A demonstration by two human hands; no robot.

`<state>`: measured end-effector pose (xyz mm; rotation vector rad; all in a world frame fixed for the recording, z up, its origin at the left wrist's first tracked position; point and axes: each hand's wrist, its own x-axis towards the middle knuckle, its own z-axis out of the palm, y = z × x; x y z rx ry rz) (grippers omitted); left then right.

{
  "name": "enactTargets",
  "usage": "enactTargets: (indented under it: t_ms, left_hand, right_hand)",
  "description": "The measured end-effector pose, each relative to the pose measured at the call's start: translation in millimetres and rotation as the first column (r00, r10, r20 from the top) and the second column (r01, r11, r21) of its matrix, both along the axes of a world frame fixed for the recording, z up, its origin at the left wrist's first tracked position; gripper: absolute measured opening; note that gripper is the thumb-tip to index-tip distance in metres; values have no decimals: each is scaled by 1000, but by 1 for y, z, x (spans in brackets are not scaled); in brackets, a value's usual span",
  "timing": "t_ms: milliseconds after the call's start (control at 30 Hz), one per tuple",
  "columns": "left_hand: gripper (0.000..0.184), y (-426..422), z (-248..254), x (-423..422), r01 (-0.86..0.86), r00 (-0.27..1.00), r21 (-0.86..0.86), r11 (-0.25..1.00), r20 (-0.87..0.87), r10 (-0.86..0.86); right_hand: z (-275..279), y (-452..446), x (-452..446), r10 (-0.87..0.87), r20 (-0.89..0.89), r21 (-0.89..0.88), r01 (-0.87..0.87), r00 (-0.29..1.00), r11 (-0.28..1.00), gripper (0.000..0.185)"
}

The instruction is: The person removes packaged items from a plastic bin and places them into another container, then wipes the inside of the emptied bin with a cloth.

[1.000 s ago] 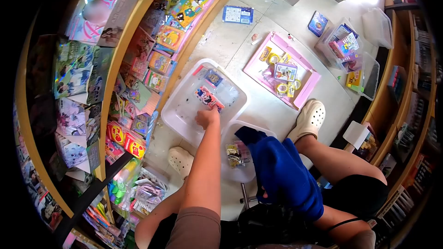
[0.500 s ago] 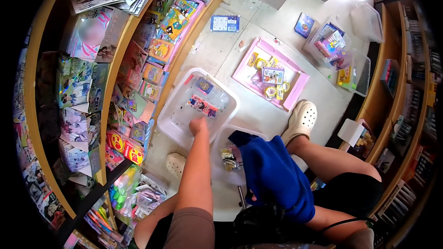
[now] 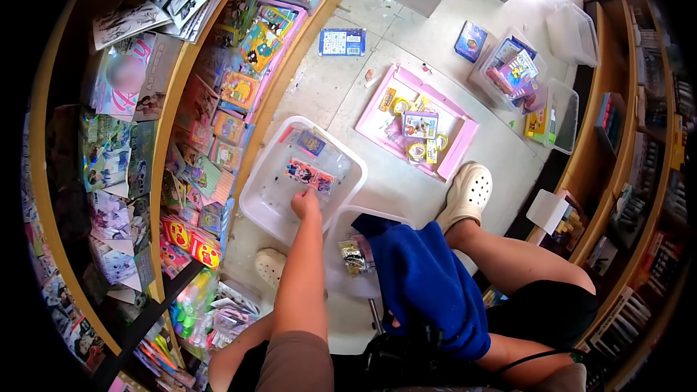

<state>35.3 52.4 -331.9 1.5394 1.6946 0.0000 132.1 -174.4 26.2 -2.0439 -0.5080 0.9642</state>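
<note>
My left hand [image 3: 306, 204] is inside a white plastic tub [image 3: 250, 192], its fingers curled at the lower edge of a colourful packet [image 3: 310, 175]. A smaller blue packet [image 3: 311, 143] lies above it in the tub. A blue cloth [image 3: 428, 283] drapes over my right hand [image 3: 394, 319], of which only a bit of fingertip shows; its fingers are hidden. The cloth hangs over the edge of a second translucent tub [image 3: 337, 279], which holds small packaged items [image 3: 355, 256].
A pink tray [image 3: 457, 151] with yellow packaged items sits on the floor. Beyond it are a clear bin [image 3: 483, 72] and a blue card pack [image 3: 342, 42]. Packed shelves stand left [image 3: 168, 145] and right [image 3: 613, 65]. My shoe [image 3: 468, 192] is beside the pink tray.
My left hand drew back from the colourful packet, then moved up to its lower edge again. The packet now lies flatter in the tub. The whole view has shifted slightly.
</note>
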Motion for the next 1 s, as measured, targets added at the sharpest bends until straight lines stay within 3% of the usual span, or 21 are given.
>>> enactTargets:
  t_ms: [100,133,167,200,300,333,367,433,467,533,567,600,633,667,767,800,867,900,933,1000]
  left_hand:
    - [26,23,12,-10,-85,909,-384,920,349,230]
    - [27,24,33,-7,98,979,-164,982,191,-66]
    - [27,25,57,-9,319,947,24,947,-35,-318]
    - [27,26,77,-14,545,821,152,825,-300,-486]
    - [27,41,98,-23,657,737,189,730,-362,-570]
    - [23,44,101,-23,646,762,346,680,-337,-553]
    - [22,44,106,-31,596,802,315,738,-267,-534]
    - [20,49,123,-30,475,879,262,840,-111,-463]
    - [14,50,136,-26,372,918,151,916,86,-387]
    - [3,44,167,-19,226,890,-148,963,434,-142]
    - [3,41,185,-17,185,830,-312,932,557,22]
    - [9,26,223,-5,198,789,-347,916,611,61]
    - [9,16,250,1,209,755,-331,920,652,63]
    - [9,8,273,4,219,719,-312,924,692,63]
    - [11,-3,320,8,283,588,-250,926,808,38]
    - [12,-10,339,8,306,549,-228,925,836,24]
    - [13,-21,375,4,344,493,-168,924,869,-26]
    - [13,-27,390,1,340,481,-149,929,876,-35]
    - [13,-32,404,-3,334,469,-131,933,882,-44]
    - [13,-40,418,-9,295,446,-118,948,895,-27]
  right_hand:
    - [4,-2,0,-20,-8,15,20,1000,1000,57]
    - [5,-2,0,-27,-11,19,27,1000,999,57]
    - [7,-3,-1,-35,-13,22,35,999,999,57]
    - [9,-4,-3,-42,-22,26,42,999,999,56]
    - [18,-5,-9,-77,-73,35,80,994,996,56]
    - [21,-6,-12,-89,-79,40,92,993,995,56]
    - [25,-8,-15,-97,-95,48,102,991,994,56]
    - [32,-10,-14,-60,38,97,56,997,994,52]
    - [25,-14,-16,-61,162,140,38,985,989,48]
    - [14,-18,-24,-276,-1,296,264,961,918,46]
    - [9,-16,-29,-410,-309,343,503,858,793,47]
    - [2,-16,-32,-439,-305,358,529,845,769,48]
    - [-5,-16,-36,-467,-302,374,554,831,744,49]
    - [-14,-21,-36,-426,28,376,385,904,843,51]
    - [-16,-17,-37,-513,-271,327,579,814,746,50]
    - [-53,-15,-36,-523,-560,255,734,642,629,46]
    - [-62,-11,-34,-528,-535,361,743,660,563,35]
    - [-52,-7,-31,-558,-202,542,566,805,621,28]
    - [-39,-1,-28,-552,162,640,339,818,689,22]
    - [-3,6,-27,-328,453,494,73,829,866,14]
